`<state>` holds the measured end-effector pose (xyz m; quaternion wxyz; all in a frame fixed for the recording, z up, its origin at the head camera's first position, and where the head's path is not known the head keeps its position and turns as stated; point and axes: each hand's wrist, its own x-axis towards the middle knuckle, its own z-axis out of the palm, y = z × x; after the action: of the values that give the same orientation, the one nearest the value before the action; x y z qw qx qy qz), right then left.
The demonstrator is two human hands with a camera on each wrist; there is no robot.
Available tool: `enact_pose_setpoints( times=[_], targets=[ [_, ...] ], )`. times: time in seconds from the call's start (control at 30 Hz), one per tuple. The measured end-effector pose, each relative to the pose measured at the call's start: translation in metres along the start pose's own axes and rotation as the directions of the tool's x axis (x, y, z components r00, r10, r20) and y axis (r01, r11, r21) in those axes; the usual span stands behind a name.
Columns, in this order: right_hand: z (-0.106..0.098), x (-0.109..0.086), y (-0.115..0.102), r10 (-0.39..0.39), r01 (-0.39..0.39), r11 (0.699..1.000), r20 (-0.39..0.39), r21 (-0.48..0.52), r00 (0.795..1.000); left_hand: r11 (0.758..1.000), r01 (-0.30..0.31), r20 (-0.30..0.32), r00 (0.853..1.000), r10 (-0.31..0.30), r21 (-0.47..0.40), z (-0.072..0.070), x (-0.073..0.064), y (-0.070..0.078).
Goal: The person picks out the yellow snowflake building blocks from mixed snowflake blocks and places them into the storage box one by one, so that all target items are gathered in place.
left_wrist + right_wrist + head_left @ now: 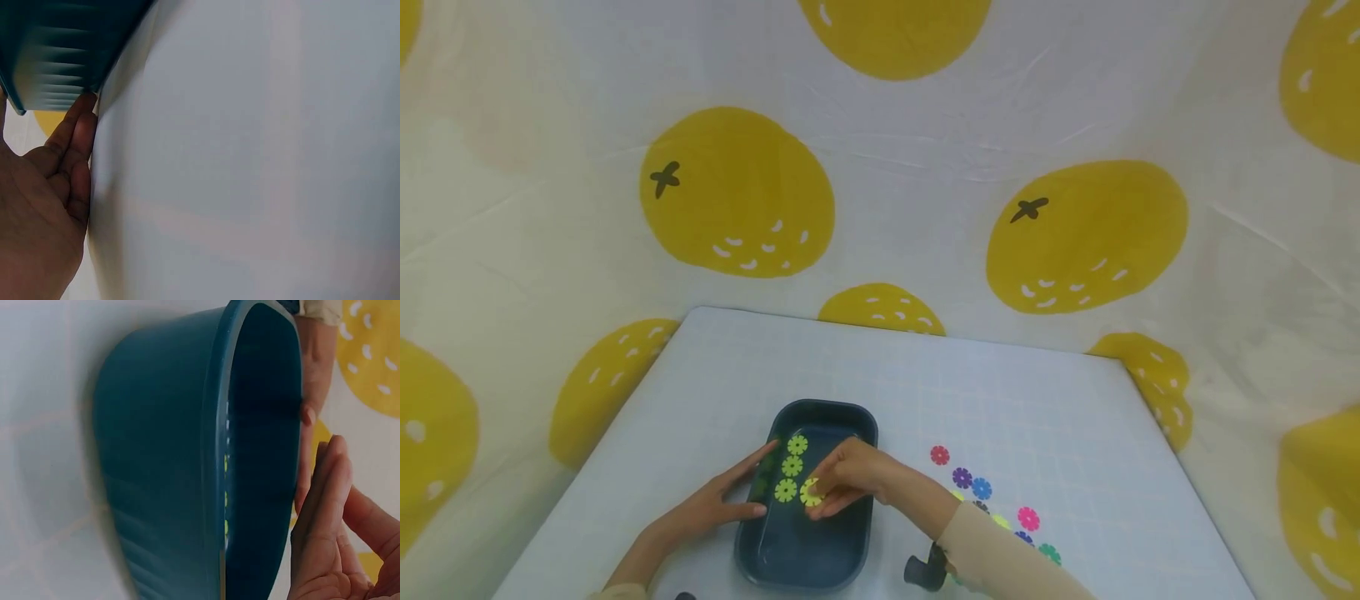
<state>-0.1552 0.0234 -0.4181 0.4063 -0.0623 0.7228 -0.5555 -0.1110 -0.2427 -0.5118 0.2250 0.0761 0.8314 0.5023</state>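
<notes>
A dark blue-green plastic bin (812, 554) stands on the table, its outer wall (156, 425) filling much of the right wrist view. Three yellow-green notched discs (792, 466) lie in a column along its left side. My right hand (853, 475) is over the bin and pinches another yellow notched disc (810, 493), partly covered by the fingers; in the right wrist view that hand (331, 537) hides it. On the left, my left hand (715, 504) rests against the bin's side with fingers extended; the left wrist view shows its fingertips (87, 103) at the ribbed wall.
Several notched discs in red, purple, blue, pink (1028, 518) and green (1049, 553) lie scattered right of the bin, some behind the right forearm. A dark device (925, 571) sits by the right sleeve. The white table (1000, 400) meets a fruit-print cloth (910, 225).
</notes>
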Motion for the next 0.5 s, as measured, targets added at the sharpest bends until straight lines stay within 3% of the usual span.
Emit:
enact_pose_setpoints(
  times=[0.5],
  targets=[
    [0.009,0.021,-0.008,-0.003,0.007,0.996,0.046,-0.085,0.999,1.0,-0.008,0.004,1.0,0.008,-0.002,0.0,0.0,0.001]
  ],
)
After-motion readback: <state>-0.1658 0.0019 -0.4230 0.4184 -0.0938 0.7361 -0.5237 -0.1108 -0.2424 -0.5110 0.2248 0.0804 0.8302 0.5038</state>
